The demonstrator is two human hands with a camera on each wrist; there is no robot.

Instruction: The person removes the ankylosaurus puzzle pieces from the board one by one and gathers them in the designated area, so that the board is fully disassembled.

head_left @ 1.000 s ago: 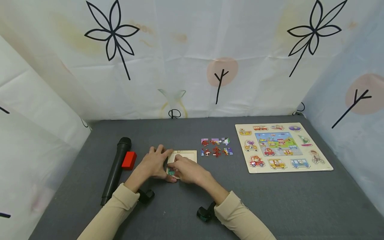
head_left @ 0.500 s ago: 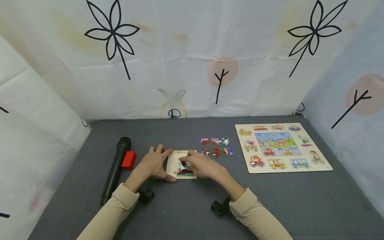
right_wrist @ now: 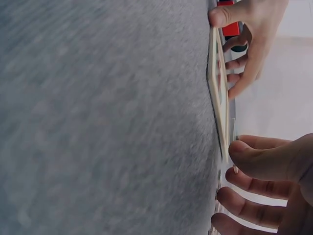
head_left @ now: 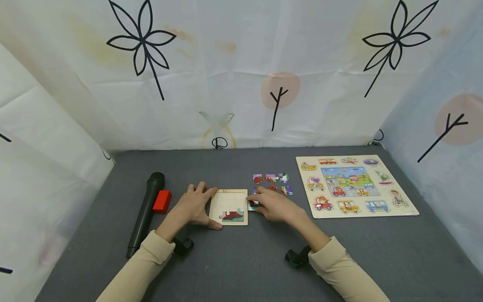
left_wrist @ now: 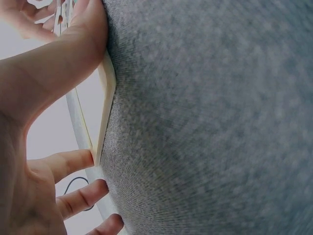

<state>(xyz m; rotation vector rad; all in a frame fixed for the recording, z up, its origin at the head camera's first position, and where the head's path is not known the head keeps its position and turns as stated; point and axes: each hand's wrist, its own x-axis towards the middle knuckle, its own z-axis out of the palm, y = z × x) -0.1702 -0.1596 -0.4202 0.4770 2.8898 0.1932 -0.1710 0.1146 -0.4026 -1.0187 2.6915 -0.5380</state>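
Observation:
A small square wooden puzzle tray (head_left: 227,199) lies on the grey table, with joined dark-red and green jigsaw pieces (head_left: 232,215) in its lower right part. My left hand (head_left: 194,204) holds the tray at its left side, thumb at the near corner and index finger at the far corner (left_wrist: 96,157). Just past the tray's right edge, my right hand (head_left: 277,204) pinches a flat jigsaw piece (head_left: 253,206) between thumb and index finger; its thin edge (right_wrist: 233,128) shows in the right wrist view. Several loose jigsaw pieces (head_left: 271,178) lie in two rows beyond this hand, which partly covers the nearer row.
Left of my left hand lie a black microphone (head_left: 144,216) and a red block (head_left: 162,202). A large wooden vehicle puzzle board (head_left: 405,208) stands apart at the right on the table. A white patterned cloth (head_left: 241,84) hangs behind the table.
My right hand has moved right, from over the tray to just past its right edge, carrying a jigsaw piece. The joined pieces in the tray now show. My left hand stays still.

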